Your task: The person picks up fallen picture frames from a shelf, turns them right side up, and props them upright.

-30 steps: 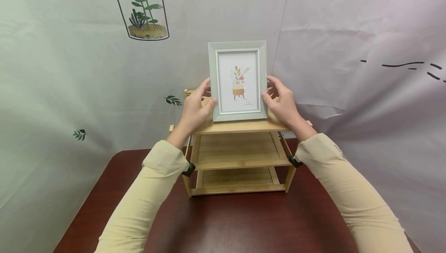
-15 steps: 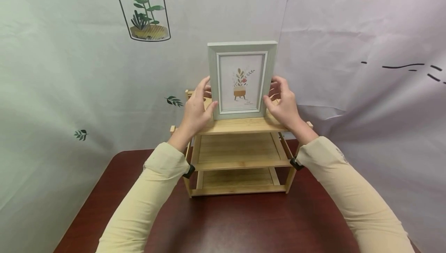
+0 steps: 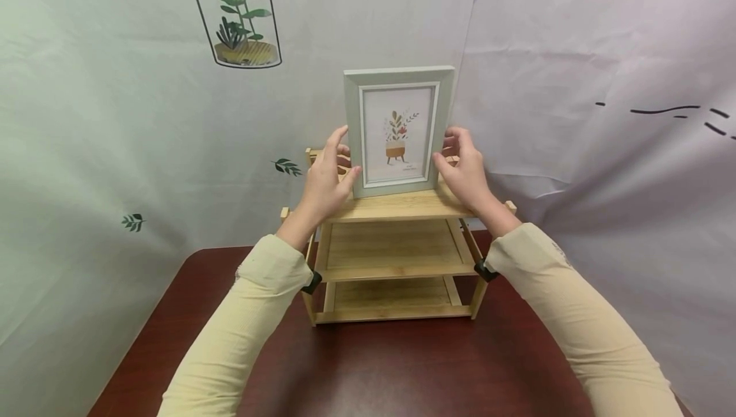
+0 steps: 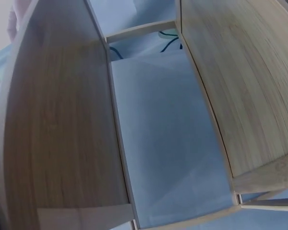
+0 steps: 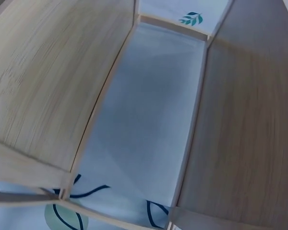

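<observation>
Pale grey-green rectangular picture frame (image 3: 398,131): stands nearly upright at the top board (image 3: 397,205) of the three-tier light-wood rack (image 3: 397,271), near the middle of its width, its front toward you; whether its full weight rests there, you cannot tell from these views.
Printed plant picture (image 3: 395,149): leafy sprigs in an orange-brown footed pot show through the frame's front, above the rack.
Bare left hand (image 3: 325,181): over the rack's left side, you grasp the frame's left edge, thumb at the front, fingers bent toward the back.
Bare right hand (image 3: 467,173): over the rack's right side, you grasp the opposite edge in the same way, thumb in front.
Frame's slant: within the last half second, the lower edge tips from almost level to a steeper slope, higher at its right end, while your hands barely shift.
Stance on the rack: the change reads as a small adjustment; the frame looks unsettled, so the two-sided hold still seems to matter.
Dark red table (image 3: 391,366): lies beneath the rack.
Pale printed cloth (image 3: 529,98): hangs behind the rack.
</observation>
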A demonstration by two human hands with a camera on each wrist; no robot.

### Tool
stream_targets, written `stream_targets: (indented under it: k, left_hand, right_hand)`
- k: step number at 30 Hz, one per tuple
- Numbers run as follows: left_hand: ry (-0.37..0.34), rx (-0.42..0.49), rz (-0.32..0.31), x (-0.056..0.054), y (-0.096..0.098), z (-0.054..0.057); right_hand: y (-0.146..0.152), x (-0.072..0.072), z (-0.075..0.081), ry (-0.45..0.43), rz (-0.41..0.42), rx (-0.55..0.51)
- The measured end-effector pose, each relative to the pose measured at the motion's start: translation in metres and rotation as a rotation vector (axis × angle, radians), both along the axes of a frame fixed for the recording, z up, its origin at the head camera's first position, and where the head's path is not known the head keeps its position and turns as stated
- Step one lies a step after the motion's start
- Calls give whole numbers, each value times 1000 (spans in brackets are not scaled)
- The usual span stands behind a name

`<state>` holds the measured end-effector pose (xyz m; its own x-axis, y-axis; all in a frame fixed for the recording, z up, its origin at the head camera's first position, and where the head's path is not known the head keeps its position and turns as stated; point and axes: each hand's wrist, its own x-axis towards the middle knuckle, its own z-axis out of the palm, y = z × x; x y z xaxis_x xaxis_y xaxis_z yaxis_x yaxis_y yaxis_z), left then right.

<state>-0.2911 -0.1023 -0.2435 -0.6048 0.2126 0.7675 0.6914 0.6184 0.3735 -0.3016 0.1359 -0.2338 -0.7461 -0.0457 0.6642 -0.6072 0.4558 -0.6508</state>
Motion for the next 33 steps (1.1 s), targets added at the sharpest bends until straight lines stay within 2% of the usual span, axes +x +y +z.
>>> stream_targets:
  k: [3,5,12,22,28,33]
  left_hand:
    - [-21,12,11,3,3,0]
    - [-15,20,18,5,6,0]
    - [37,51,21,15,18,-1]
    - [140,91,99,20,36,-9]
    - [131,113,102,24,45,-10]
    - [139,113,107,26,48,-12]
  right_hand:
    - [-2,-3,2,-64,-7,-32]
    - [-2,-12,0,-99,-8,-55]
    - [-7,-20,6,-199,14,-130]
    - [-12,-32,9,-330,7,-228]
    - [-15,-36,11,-365,27,-278]
    - [-15,-37,13,-357,10,-274]
